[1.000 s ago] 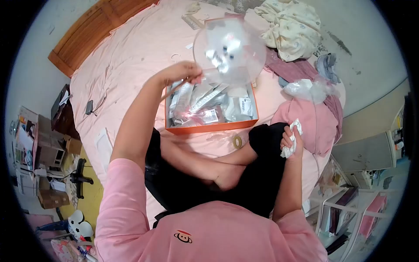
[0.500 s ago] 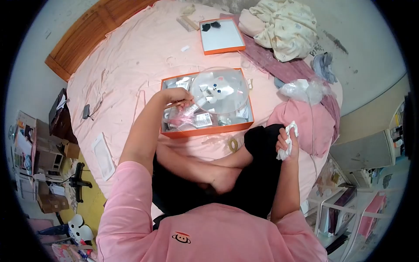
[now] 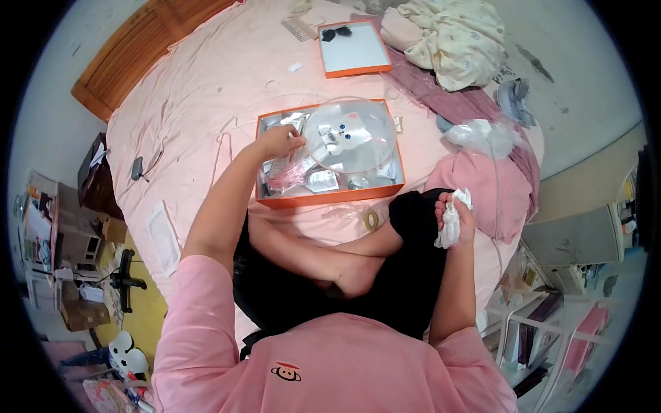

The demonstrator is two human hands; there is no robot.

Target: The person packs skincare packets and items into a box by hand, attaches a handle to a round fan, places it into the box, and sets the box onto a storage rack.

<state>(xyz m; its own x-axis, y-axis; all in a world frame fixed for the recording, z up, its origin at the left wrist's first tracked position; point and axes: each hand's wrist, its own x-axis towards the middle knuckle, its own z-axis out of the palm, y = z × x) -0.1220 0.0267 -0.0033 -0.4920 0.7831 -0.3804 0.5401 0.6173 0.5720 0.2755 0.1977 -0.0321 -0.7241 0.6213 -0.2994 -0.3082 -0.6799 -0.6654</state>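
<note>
My left hand (image 3: pixel 279 140) is at the left edge of a round clear fan (image 3: pixel 351 134) printed with a cat's face. Its fingers are bent in a pinch there, and the handle is hidden by the hand. The fan lies over an orange-rimmed box (image 3: pixel 330 199) filled with plastic packets, pink shiny strands (image 3: pixel 288 177) and a white label card (image 3: pixel 323 181). Off to the right, above my knee, my right hand (image 3: pixel 463 221) is closed around a crumpled white tissue (image 3: pixel 451 226).
A roll of tape (image 3: pixel 372 220) lies before the box. Behind stands the shallow box lid (image 3: pixel 357 51) with a black bow. A clear plastic bag (image 3: pixel 484 140) rests on pink cloth (image 3: pixel 485 196) at right. A white frame-like tray (image 3: pixel 162 237) and a small dark device (image 3: pixel 137 168) lie at left.
My left hand has shifted slightly away from me and left, and the brownish handle no longer shows. The fan stays over the box. The view has shifted a little; the right hand keeps the tissue.
</note>
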